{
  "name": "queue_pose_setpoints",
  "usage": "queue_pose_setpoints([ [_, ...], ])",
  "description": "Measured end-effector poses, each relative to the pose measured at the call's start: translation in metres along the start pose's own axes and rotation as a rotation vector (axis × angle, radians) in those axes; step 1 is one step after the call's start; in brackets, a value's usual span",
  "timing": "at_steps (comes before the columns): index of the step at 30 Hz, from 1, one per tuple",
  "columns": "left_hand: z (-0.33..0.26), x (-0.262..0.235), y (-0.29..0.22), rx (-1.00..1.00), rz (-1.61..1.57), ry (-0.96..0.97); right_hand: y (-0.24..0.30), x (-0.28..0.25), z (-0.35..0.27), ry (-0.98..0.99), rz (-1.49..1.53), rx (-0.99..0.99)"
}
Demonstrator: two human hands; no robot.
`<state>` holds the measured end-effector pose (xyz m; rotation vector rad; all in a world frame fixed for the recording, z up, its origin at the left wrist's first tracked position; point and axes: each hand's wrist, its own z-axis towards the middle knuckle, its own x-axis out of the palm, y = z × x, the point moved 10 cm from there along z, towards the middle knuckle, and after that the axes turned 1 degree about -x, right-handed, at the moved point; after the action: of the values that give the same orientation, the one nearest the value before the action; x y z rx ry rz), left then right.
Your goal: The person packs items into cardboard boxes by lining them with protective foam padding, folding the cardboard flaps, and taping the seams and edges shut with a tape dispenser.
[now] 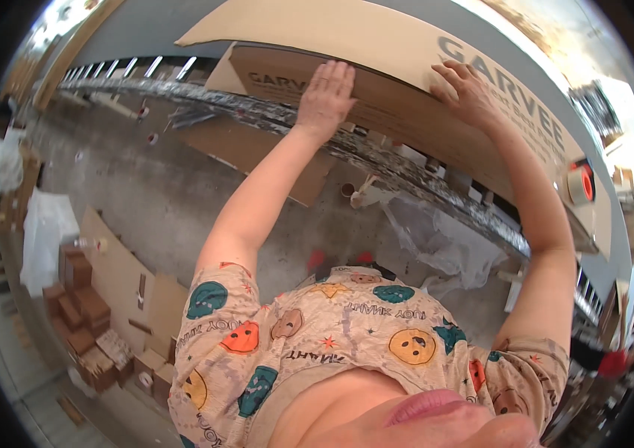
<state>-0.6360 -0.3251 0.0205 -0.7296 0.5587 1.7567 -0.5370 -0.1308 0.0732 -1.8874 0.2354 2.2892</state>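
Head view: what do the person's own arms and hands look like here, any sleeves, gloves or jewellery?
Both forearms are bare, with no gloves on the left hand or right hand. No rings, watch or bracelets are visible from this angle. The only clothing is a short-sleeved beige top printed with orange, teal and yellow round cartoon faces and small stars; its sleeves end near the shoulders.

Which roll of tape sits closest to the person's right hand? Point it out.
The large white tape roll with the orange core, standing on the big brown cardboard box beside the right hand. The other small rolls lie far off on the concrete floor.
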Motion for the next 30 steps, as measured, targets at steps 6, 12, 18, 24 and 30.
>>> queue_pose_setpoints([
  [6, 0.010, -0.006, 0.007, 0.004, 0.068, -0.053, 0.076, 0.039, 0.014, 0.185, 0.026, -0.436],
  [12, 0.024, -0.003, 0.031, -0.066, 0.016, -0.031, 0.089, 0.031, 0.032, 0.084, 0.026, -0.416],
  [18, 0.011, -0.011, 0.029, -0.195, 0.011, -0.154, 0.092, 0.037, 0.031, 0.070, -0.016, -0.453],
  [24, -0.001, -0.013, 0.045, -0.181, 0.089, -0.082, 0.101, 0.039, 0.020, 0.105, -0.022, -0.425],
  [30, 0.003, -0.028, 0.044, -0.161, 0.066, -0.023, 0.119, 0.041, 0.018, 0.098, -0.121, -0.384],
])
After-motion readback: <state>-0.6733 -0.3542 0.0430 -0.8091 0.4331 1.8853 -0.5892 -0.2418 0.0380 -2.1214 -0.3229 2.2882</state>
